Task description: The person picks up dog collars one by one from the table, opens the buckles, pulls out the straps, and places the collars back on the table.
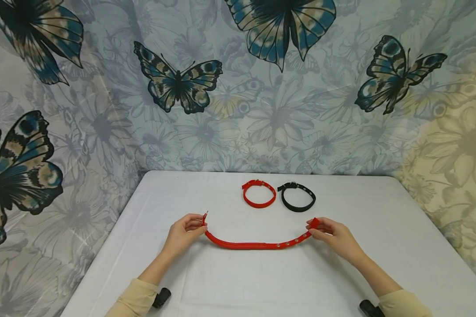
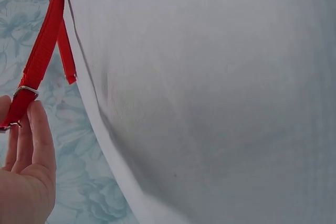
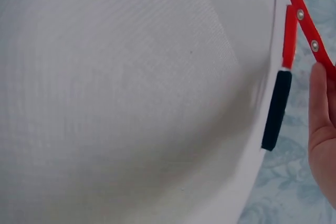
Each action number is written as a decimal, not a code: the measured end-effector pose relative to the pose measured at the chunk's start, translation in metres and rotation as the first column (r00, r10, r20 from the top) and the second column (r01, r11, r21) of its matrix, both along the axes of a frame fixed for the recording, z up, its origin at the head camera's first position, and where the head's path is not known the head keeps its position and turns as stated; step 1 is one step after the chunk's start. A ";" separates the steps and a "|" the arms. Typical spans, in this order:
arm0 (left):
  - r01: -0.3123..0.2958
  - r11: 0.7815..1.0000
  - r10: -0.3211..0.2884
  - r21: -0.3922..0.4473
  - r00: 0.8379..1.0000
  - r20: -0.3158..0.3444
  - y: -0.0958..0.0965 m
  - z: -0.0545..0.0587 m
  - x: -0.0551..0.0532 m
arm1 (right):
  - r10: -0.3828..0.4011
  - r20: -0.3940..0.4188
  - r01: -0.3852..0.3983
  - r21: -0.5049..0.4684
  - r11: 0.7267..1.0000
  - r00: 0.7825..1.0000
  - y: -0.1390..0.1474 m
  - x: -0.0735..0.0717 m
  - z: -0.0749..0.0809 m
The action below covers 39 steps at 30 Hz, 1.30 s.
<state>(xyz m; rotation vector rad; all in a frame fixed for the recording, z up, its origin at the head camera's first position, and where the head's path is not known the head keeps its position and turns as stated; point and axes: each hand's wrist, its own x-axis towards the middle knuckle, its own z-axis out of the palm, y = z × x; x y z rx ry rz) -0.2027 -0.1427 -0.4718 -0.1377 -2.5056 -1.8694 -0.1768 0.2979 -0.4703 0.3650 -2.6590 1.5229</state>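
A red collar (image 1: 246, 246) hangs in a shallow curve between my two hands in the head view, unbuckled. My left hand (image 1: 184, 232) pinches its buckle end; the metal buckle and a keeper loop (image 2: 26, 92) show in the left wrist view. With thumb and fingers, my right hand (image 1: 337, 237) pinches the other end, beside a row of metal eyelets (image 3: 300, 14). Beyond the hands lie a second red collar (image 1: 259, 205) and a black collar (image 1: 298, 208), each closed into a ring, side by side on the table.
A white cloth covers the table (image 1: 206, 189). Behind it hangs a curtain (image 1: 277, 119) printed with flowers and butterflies. Dark wrist devices (image 1: 161, 298) sit by both sleeves.
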 end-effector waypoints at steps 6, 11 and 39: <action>-0.013 1.000 0.012 0.021 0.998 0.055 0.000 0.002 -0.004 | -0.025 0.209 0.070 -0.211 0.975 0.978 0.010 -0.004 -0.004; -0.012 0.999 0.008 0.042 0.996 0.092 0.003 0.001 -0.011 | -0.063 0.327 0.165 -0.294 0.941 0.943 0.016 -0.007 -0.004; -0.054 0.993 -0.001 0.105 0.885 0.465 0.011 -0.003 -0.064 | -0.179 0.542 0.384 -0.293 0.876 0.821 0.026 -0.057 -0.012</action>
